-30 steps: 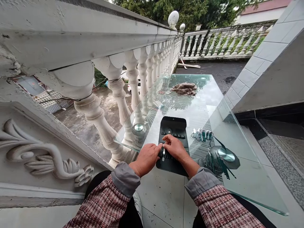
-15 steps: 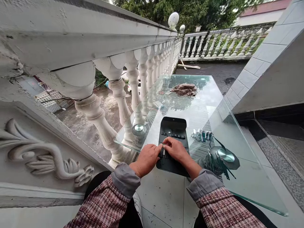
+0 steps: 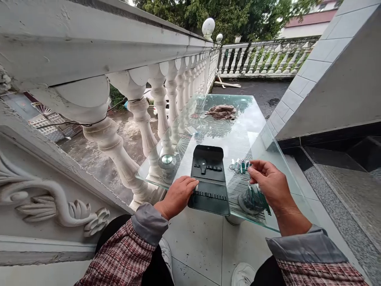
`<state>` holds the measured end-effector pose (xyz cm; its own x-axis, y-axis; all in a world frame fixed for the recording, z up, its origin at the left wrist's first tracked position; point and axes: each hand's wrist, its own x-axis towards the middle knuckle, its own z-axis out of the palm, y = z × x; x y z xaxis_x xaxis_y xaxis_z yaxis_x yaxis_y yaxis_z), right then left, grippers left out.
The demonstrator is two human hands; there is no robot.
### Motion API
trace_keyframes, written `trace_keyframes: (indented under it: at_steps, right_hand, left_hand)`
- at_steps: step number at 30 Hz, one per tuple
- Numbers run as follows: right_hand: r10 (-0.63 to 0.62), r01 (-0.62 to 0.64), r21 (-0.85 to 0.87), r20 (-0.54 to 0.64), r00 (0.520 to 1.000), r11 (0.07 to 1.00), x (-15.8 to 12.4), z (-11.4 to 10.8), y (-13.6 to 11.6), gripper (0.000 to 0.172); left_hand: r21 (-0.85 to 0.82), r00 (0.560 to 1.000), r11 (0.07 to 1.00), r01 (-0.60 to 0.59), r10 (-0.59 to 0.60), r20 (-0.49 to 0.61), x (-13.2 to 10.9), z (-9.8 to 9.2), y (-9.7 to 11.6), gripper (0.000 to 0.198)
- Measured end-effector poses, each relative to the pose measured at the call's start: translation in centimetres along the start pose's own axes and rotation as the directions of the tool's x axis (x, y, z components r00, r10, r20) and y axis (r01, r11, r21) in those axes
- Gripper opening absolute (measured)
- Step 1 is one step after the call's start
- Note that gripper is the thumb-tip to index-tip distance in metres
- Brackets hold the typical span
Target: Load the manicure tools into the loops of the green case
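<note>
With the left hand, touches the left edge of the open black case, fingers side by side and thumb hidden; cannot tell whether clamped on that edge or merely laid there. Holds the right hand well apart from the case, off its right side, with thumb and forefinger close at the tips; cannot tell whether around anything.

Seems, by judgement, to be at a step of steadying the case with the left hand while reaching among the tools with the right. Probably calls next for a fine pinch on a single piece, and for a steady left hand lest the case slide on the glass worktop.

Just left of the right fingertips, shows small silver tools in a cluster, perhaps touching. Just below the same fingertips, shows slim dark tools spread over a round support, partly hidden by the right hand; overlapping so, could catch on one another. Between the hands, in the case, shows a row of loops, with a strap farther on.

Well ahead of both hands, shows a brown cloth. Ahead and left of the left hand, shows a metal disc, then white balusters, possibly limiting leftward reach.
</note>
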<state>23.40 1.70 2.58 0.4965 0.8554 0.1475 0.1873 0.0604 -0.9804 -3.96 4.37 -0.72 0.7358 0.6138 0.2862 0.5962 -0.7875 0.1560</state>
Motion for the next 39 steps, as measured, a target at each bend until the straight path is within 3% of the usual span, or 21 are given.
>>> trace_keyframes:
  at_steps: [4, 7, 11, 15, 18, 24, 28, 39]
  right_hand:
    - [0.060, -0.058, -0.093, 0.020, 0.998, 0.994, -0.4, -2.3, 1.3, 0.041]
    - [0.084, -0.089, -0.274, -0.032, 0.996, 0.958, -0.5, -4.3, 2.1, 0.038]
    - [0.100, -0.109, -0.590, -0.047, 0.994, 0.800, -0.6, -6.7, 2.8, 0.032]
    - [0.094, -0.104, -0.709, -0.054, 0.994, 0.697, -0.8, -7.9, 3.1, 0.028]
    - [0.097, -0.099, -0.766, -0.048, 0.994, 0.636, -1.1, -8.2, 3.3, 0.024]
    - [0.204, -0.006, -0.847, 0.121, 0.972, 0.531, -2.1, -7.4, 3.8, 0.021]
    - [0.201, 0.060, -0.874, 0.177, 0.963, 0.483, -2.5, -7.0, 4.2, 0.024]
    - [0.173, 0.074, -0.934, 0.142, 0.975, 0.350, -2.1, -7.4, 4.8, 0.024]
  left_hand:
    - [0.037, 0.987, 0.987, -0.158, 0.156, 0.045, 0.3, 0.8, 0.0, 0.042]
    - [0.066, 0.982, 0.982, -0.177, 0.172, 0.076, 0.5, 1.2, 0.0, 0.043]
    - [0.113, 0.982, 0.977, -0.180, 0.172, 0.076, 0.7, 1.4, 0.0, 0.044]
    - [0.129, 0.983, 0.975, -0.179, 0.171, 0.071, 0.7, 1.5, 0.0, 0.048]
    - [0.139, 0.981, 0.972, -0.188, 0.181, 0.064, 0.7, 1.5, 0.2, 0.049]
    - [0.166, 0.988, 0.974, -0.155, 0.153, 0.023, 0.9, 0.9, 0.6, 0.043]
    - [0.171, 0.992, 0.978, -0.122, 0.126, -0.014, 0.9, 0.3, 1.0, 0.040]
    - [0.193, 0.992, 0.974, -0.118, 0.124, -0.022, 0.7, -1.2, 2.0, 0.039]
